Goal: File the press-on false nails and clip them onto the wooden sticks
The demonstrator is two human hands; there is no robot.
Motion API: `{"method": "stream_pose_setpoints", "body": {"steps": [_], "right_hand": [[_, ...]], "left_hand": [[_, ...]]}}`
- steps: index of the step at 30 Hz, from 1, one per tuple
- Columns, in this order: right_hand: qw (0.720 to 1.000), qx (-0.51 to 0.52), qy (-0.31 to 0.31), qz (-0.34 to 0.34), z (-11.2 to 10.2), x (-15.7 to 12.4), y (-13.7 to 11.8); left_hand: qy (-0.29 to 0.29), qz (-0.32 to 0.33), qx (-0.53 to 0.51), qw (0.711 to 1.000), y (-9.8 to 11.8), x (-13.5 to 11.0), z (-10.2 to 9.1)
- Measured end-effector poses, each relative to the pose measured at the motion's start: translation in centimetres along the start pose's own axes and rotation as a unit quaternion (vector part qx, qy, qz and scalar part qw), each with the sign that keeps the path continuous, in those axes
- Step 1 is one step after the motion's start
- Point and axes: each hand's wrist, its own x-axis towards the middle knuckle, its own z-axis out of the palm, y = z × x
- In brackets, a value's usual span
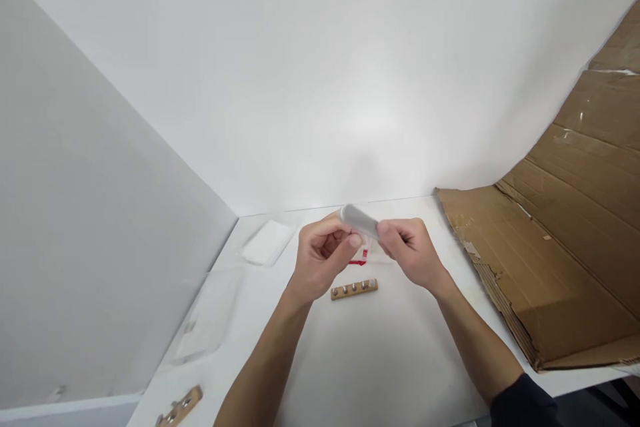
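My right hand [409, 248] is closed round one end of a slim, light-grey strip with a rounded tip [360, 219], slightly blurred. The strip slants up toward my left hand [325, 253], whose curled fingers and thumb come together close to its far end. What the left fingers pinch, if anything, is too small to make out. Behind and below the hands lies a clear plastic bag with a red strip [358, 261]. Nearer to me on the table is a small wooden block [354, 289] carrying several round metal pieces in a row.
A second wooden block with metal pieces [181, 407] lies at the table's front left. Clear plastic bags [207, 320] and a white packet [267, 242] are on the left. Folded brown cardboard [565, 280] covers the right side. White walls stand behind and left.
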Motion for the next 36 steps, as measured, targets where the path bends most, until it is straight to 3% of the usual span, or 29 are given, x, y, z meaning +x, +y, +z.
{"method": "stream_pose_setpoints", "body": {"steps": [3,6,11,15,20,26,36], "right_hand": [[0.999,0.01,0.05,-0.003,0.2,0.2,0.4],[1.0,0.021,0.013,-0.004,0.3,0.4,0.6],[0.999,0.025,0.046,0.005,0.6,0.2,0.5],[1.0,0.03,0.007,0.001,0.8,0.2,0.6],[0.997,0.034,0.061,0.025,1.0,0.5,0.9],[0.994,0.097,0.012,0.058,1.3,0.8,0.9],[0.982,0.156,-0.06,0.091,1.5,1.1,1.1]], "left_hand": [[-0.003,-0.013,-0.011,1.0,-0.1,-0.1,-0.2],[-0.029,-0.034,-0.053,0.998,-0.1,-0.1,-0.4],[-0.039,-0.06,-0.122,0.99,-0.2,0.0,-0.5],[-0.058,-0.094,-0.14,0.984,-0.7,0.3,-0.7],[0.008,-0.038,-0.021,0.999,-1.1,0.6,-0.8],[0.061,0.063,0.155,0.984,-0.9,0.1,-0.2],[0.076,0.089,0.197,0.973,-0.5,-0.5,-0.2]]}}
